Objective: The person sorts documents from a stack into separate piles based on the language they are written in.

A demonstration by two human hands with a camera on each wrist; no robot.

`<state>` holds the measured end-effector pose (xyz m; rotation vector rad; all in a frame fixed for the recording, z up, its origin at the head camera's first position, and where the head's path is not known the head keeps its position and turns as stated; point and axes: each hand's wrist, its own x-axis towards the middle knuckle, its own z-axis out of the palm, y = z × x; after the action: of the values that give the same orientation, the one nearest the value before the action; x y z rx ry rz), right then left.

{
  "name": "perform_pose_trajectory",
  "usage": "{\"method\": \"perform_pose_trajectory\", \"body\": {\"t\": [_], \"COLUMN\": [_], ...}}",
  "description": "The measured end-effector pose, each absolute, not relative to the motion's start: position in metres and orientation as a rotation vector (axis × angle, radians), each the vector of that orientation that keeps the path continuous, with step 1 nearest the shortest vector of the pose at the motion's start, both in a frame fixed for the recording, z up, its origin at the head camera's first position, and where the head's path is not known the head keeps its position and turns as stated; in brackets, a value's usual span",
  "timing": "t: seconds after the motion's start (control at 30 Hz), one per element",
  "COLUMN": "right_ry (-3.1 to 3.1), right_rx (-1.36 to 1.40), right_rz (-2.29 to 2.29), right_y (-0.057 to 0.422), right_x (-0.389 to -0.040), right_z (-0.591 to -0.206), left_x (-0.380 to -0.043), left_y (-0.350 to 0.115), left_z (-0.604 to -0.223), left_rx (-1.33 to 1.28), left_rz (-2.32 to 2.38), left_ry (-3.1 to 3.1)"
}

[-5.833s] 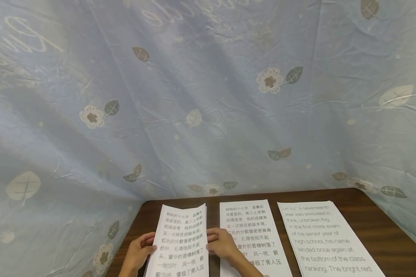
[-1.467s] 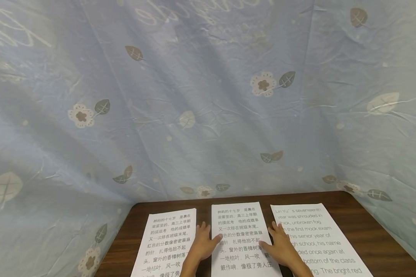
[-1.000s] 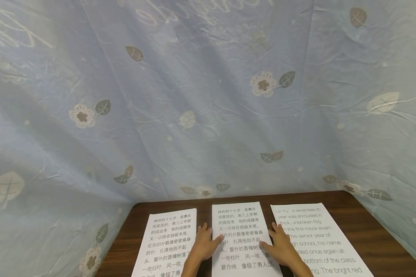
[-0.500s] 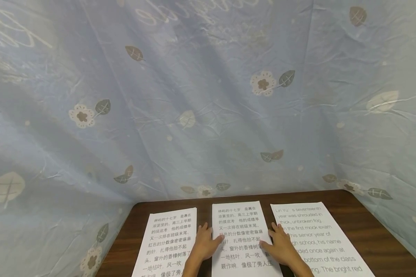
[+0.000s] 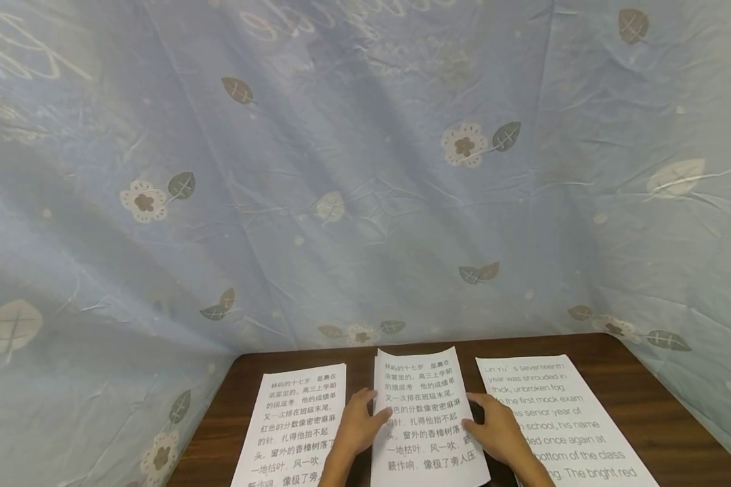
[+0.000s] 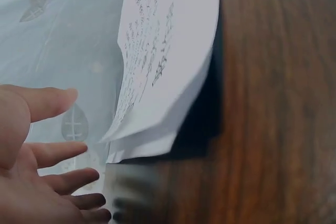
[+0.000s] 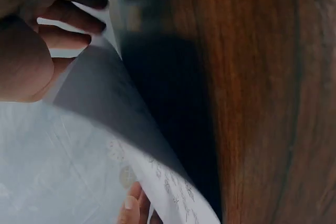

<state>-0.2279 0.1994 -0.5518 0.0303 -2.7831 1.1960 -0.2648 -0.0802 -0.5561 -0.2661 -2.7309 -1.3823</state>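
Note:
In the head view, the middle printed sheet (image 5: 423, 426) is raised, with its far corners curled up and a white paper edge showing beneath at its left. My left hand (image 5: 358, 425) grips its left side, thumb over the print; in the left wrist view, that hand's fingers (image 6: 65, 153) look spread, and contact with the sheet (image 6: 163, 77) is unclear there. My right hand (image 5: 501, 433) pinches the opposite side, its thumb on top. The right wrist view shows the bent sheet (image 7: 100, 87) against my right fingers (image 7: 73, 17).
Another Chinese-printed sheet (image 5: 295, 433) lies flat at left. An English-printed sheet (image 5: 575, 423) lies at right, partly behind my right hand and forearm. All rest on a brown wooden table (image 5: 652, 399). A pale blue patterned cloth (image 5: 365, 203) hangs behind and around the sides.
Both hands have moved right from the left sheet, which now lies flat, to the middle one. In the last half second my fingers have drawn in and the middle sheet has risen and bowed.

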Motion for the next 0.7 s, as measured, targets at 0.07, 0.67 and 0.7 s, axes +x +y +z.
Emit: {"method": "perform_pose_trajectory", "body": {"t": [0.07, 0.67, 0.7], "right_ry": [-2.762, -2.645, -2.644], "right_rx": [0.002, -0.069, -0.063], "right_rz": [1.206, 1.367, 1.367], "right_y": [0.1982, 0.2022, 0.2026], "right_x": [-0.228, -0.2289, -0.229], "right_z": [-0.5507, -0.5507, -0.5504], "left_x": [-0.2656, -0.2644, -0.2643], "left_y": [-0.0795, -0.0768, -0.0771], "left_z": [-0.5563, -0.5565, -0.5565], "left_rx": [-0.256, -0.175, -0.175], "left_rz": [-1.372, -1.565, -1.577], "left_ry": [-2.705, -2.577, -2.572]}}
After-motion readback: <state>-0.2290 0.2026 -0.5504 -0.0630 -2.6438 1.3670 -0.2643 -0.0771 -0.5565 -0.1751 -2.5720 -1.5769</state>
